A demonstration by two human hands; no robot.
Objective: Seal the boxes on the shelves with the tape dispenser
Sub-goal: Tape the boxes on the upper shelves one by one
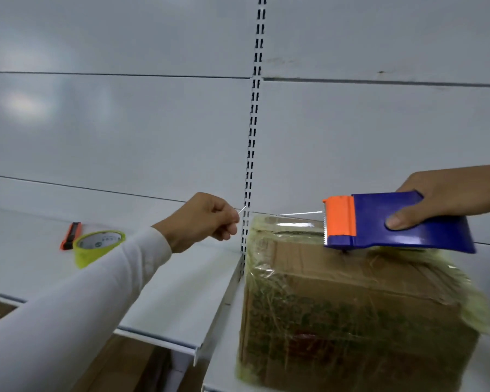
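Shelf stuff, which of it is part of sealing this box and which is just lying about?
In use: tape dispenser held by right hand; clear tape strip pinched by left hand; cardboard box.
Lying about: spare tape roll; orange utility knife.

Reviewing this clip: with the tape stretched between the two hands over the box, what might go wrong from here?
The clear tape strip spans free in the air between the left hand, which pinches its end, and the tape dispenser in the right hand; it may twist or stick to itself. The serrated blade is exposed facing the left hand. The cardboard box sits near the shelf edge and could shift.
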